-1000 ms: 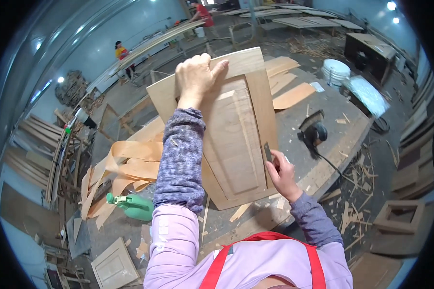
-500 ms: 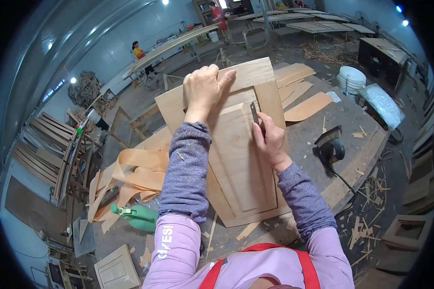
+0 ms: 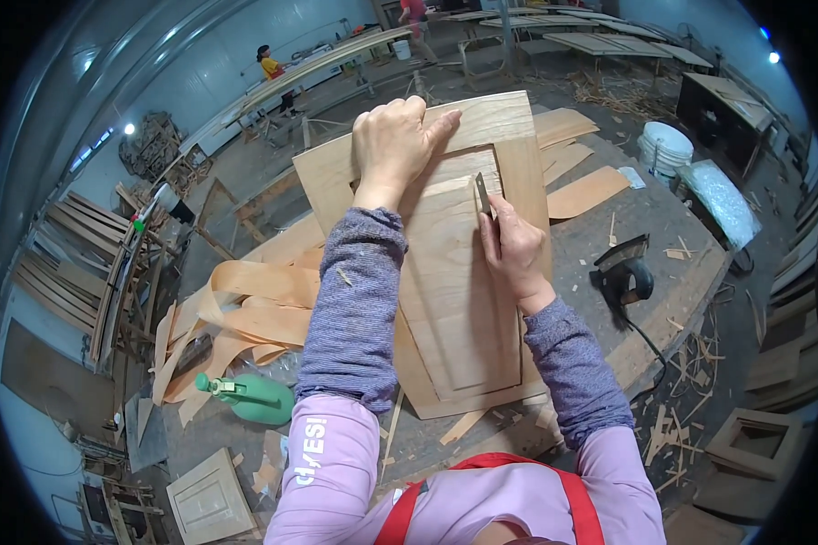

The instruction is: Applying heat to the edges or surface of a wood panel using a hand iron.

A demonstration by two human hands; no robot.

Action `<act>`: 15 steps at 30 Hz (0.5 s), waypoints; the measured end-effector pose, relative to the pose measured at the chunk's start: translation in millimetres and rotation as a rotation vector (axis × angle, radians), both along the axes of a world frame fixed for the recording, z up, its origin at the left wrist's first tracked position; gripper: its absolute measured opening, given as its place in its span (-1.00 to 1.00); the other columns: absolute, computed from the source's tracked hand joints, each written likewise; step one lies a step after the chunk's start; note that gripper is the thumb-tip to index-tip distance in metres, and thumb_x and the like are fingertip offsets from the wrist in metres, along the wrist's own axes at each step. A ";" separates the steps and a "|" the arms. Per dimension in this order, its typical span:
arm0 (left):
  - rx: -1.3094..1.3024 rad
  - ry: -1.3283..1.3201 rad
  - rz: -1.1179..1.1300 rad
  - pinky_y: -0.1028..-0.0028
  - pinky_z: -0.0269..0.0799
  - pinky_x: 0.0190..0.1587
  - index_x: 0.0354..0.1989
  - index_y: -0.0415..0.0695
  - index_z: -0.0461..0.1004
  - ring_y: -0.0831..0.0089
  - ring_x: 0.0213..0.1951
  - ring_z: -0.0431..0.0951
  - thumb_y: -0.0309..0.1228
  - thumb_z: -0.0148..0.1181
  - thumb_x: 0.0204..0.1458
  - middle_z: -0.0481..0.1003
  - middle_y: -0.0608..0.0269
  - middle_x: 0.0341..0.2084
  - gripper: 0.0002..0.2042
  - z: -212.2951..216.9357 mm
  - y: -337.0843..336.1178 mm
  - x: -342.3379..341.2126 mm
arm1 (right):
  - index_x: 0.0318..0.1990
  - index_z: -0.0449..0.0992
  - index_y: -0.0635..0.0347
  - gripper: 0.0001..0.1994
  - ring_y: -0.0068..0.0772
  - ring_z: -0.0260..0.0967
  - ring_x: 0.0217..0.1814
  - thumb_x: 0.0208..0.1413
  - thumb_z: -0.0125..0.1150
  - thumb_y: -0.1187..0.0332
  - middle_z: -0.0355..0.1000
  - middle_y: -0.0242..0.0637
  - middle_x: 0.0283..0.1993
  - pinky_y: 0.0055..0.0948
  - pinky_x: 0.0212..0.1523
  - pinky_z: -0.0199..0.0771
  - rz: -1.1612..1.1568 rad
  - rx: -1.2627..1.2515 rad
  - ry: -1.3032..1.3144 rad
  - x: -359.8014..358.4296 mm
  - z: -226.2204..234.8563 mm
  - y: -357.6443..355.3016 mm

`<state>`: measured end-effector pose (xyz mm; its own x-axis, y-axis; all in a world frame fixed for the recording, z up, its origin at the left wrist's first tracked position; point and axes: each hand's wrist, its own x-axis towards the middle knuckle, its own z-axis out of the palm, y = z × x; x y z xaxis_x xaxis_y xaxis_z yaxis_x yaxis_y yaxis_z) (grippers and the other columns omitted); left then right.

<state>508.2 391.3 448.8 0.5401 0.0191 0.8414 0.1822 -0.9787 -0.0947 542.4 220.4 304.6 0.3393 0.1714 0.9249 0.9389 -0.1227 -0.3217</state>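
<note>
A pale wooden cabinet door [image 3: 454, 327] with a raised centre panel is held tilted over the workbench [image 3: 582, 263]. My left hand [image 3: 395, 145] grips its far edge, fingers curled over the top and thumb lying along the frame. In my right hand [image 3: 515, 241] is a narrow dark metal blade [image 3: 481, 189], pinched between thumb and fingers. The blade points away from me, at the upper right corner of the raised panel beside the frame's groove. Whether its edge touches the wood, I cannot tell.
Curled veneer strips [image 3: 268, 304] and a green spray bottle [image 3: 250, 398] lie on the left. On the right are a black corded tool [image 3: 625, 277], wood scraps, and a white bucket stack [image 3: 665, 150]. A smaller door [image 3: 211, 500] is at lower left. People stand far back.
The door's far edge has shifted slightly up and right with my left hand. My right hand and the blade have moved a little farther away, and the blade now shows more edge-on.
</note>
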 end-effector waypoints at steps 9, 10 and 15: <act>0.014 -0.013 0.006 0.18 0.43 -0.39 -0.60 -0.14 0.42 0.12 -0.45 0.56 0.23 0.09 0.08 0.50 0.13 -0.60 -0.41 0.9 0.6 -1.6 | 0.00 0.49 0.28 -0.70 -0.11 0.56 -0.38 0.09 0.27 0.51 0.56 -0.05 -0.28 -0.29 -0.39 0.53 -0.042 -0.009 -0.032 -1.3 4.8 3.5; 0.011 -0.013 0.006 0.18 0.43 -0.39 -0.60 -0.14 0.42 0.12 -0.45 0.56 0.23 0.09 0.08 0.50 0.13 -0.60 -0.41 1.2 0.9 -1.9 | 0.00 0.49 0.30 -0.71 -0.09 0.56 -0.37 0.10 0.26 0.52 0.55 -0.03 -0.26 -0.29 -0.37 0.53 -0.040 -0.024 -0.021 -1.9 5.7 3.3; 0.021 -0.019 0.011 0.18 0.43 -0.39 -0.60 -0.13 0.42 0.12 -0.45 0.56 0.24 0.07 0.08 0.51 0.14 -0.59 -0.40 1.9 0.9 -1.8 | 0.01 0.48 0.31 -0.71 -0.08 0.55 -0.36 0.12 0.24 0.53 0.55 -0.01 -0.23 -0.28 -0.34 0.54 -0.049 -0.040 -0.029 -0.5 5.2 3.9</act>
